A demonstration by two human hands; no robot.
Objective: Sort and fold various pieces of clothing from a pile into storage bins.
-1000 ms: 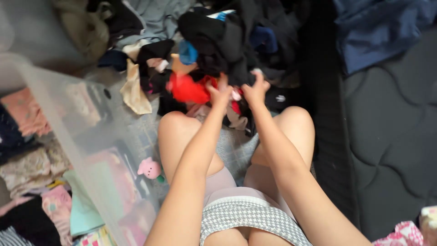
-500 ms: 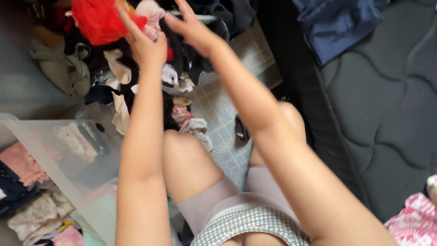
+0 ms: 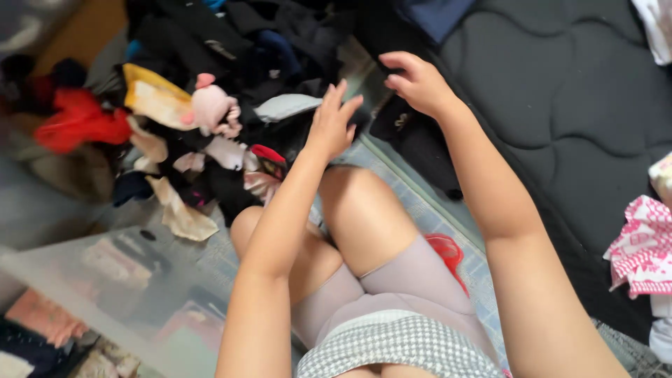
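Head view, looking down over the seated person's bare knees; the left hand (image 3: 332,124) is raised above the left knee with fingers spread and palm turned away, wide open and holding nothing, its fingertips close to the near edge of the clothes pile (image 3: 210,91) but whether they touch cloth cannot be told; the right hand (image 3: 418,82) is lifted further out, fingers loosely curled and open, empty, hovering over a dark garment (image 3: 413,136) that lies along the edge of the dark quilted mattress (image 3: 560,126); the clothes pile spreads on the floor ahead and to the left, mostly black pieces, with a yellow-and-cream cloth (image 3: 157,98), a pink soft toy (image 3: 212,106) lying on top near its middle, a pale grey piece (image 3: 285,107) just beside the left hand, and a red garment (image 3: 80,120) at the far left, well apart from both hands; a clear plastic bin (image 3: 119,280) of folded clothes stands at lower left, beside the left thigh; a red item (image 3: 445,250) shows on the patterned mat beside the right thigh; a pink-and-white printed cloth (image 3: 640,245) rests on the mattress at the right edge.
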